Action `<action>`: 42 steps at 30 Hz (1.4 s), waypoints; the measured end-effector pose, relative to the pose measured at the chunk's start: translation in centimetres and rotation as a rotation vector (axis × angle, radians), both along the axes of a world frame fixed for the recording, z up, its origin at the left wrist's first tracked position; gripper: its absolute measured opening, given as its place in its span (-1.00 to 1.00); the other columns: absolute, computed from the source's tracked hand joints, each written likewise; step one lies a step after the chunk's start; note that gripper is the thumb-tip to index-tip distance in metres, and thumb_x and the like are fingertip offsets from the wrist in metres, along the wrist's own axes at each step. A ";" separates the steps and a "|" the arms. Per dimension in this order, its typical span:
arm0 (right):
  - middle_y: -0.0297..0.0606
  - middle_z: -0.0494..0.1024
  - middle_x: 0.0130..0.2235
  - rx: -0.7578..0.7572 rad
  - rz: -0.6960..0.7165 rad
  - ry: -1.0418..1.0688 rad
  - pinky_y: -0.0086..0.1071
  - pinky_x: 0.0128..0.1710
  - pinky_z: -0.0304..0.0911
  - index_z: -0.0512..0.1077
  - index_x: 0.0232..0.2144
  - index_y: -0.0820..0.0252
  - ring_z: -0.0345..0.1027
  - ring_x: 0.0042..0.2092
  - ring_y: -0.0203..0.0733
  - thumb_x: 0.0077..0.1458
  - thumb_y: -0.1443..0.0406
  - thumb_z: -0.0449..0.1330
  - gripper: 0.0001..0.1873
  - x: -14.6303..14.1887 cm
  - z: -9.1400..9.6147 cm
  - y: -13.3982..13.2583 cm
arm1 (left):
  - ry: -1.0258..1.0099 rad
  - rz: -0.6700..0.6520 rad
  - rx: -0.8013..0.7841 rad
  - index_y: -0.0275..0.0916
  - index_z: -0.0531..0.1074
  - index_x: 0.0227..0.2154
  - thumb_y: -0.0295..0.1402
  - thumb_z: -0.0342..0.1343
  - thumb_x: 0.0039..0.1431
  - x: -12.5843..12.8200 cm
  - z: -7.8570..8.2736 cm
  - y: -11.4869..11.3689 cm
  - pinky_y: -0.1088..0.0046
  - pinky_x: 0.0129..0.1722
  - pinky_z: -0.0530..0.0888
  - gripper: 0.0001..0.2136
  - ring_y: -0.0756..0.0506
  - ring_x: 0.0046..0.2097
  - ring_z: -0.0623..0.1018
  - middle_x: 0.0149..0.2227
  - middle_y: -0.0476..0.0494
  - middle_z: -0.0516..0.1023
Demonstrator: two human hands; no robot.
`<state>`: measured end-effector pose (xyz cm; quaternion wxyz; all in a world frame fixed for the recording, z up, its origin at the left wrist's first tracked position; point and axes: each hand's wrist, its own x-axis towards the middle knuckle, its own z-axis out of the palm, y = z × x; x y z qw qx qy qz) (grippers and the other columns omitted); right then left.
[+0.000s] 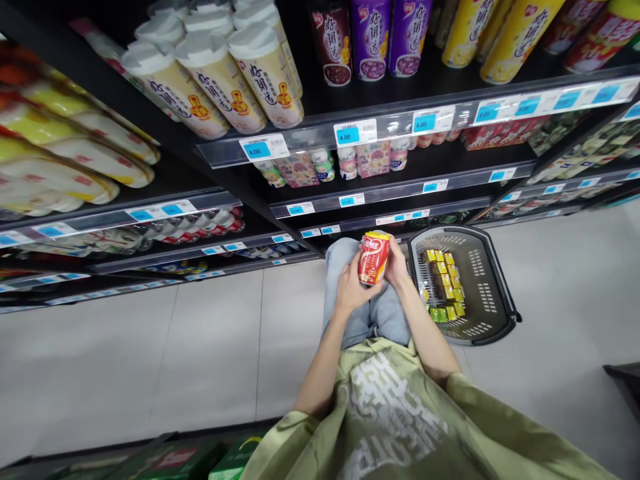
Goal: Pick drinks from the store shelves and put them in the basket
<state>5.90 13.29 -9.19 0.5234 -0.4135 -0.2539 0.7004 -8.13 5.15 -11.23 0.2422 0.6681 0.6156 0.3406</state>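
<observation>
A red can [374,260] with a yellow lid is held between both hands, in front of my knees and tilted slightly. My left hand [350,288] is wrapped round its left side and lower edge. On the other side, the fingers of my right hand [397,264] close on the can's right side. Just to the right, a dark shopping basket [483,250] stands on the floor. Several small yellow and green boxes [447,283] lie in rows inside it.
Black shelves with price tags [355,131] rise in front. Cream cups [265,77], purple cans [371,40] and yellow cans [467,33] fill the upper shelf. Bottles with yellow labels [65,133] lie stacked at left. Behind me, green boxes [180,460] sit along a dark edge.
</observation>
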 end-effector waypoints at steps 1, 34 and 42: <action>-0.13 0.78 -0.04 -0.010 0.008 0.099 0.06 0.03 0.66 0.48 -0.08 0.05 0.72 0.05 0.20 0.07 -0.31 0.41 -0.33 0.0 0.1 0.0 | 0.005 0.017 0.007 -0.30 0.19 0.51 -0.07 0.50 0.09 0.2 0.0 0.0 0.03 0.21 0.64 0.01 -0.41 0.21 0.69 0.40 -0.50 0.54; -0.24 0.74 -0.16 -0.089 -0.012 0.265 -0.20 -0.23 0.62 0.50 0.04 0.01 0.67 -0.19 -0.04 0.27 -0.24 0.31 -0.43 0.9 1.0 0.4 | -0.956 0.106 -0.251 -0.26 0.38 0.25 0.24 0.36 0.20 5.0 -2.7 -2.0 0.36 -0.52 0.61 -0.21 -0.16 -0.38 0.69 -0.11 -0.29 0.71; -0.23 0.73 -0.13 0.021 -0.084 0.110 -0.16 -0.12 0.63 0.48 -0.04 0.01 0.68 -0.06 0.01 0.16 -0.24 0.41 -0.40 0.3 1.0 0.4 | -0.715 0.335 -0.056 -0.19 0.34 0.30 0.17 0.48 0.09 5.5 -2.8 -1.9 0.36 -0.43 0.70 -0.15 -0.27 -0.05 0.74 0.17 -0.39 0.60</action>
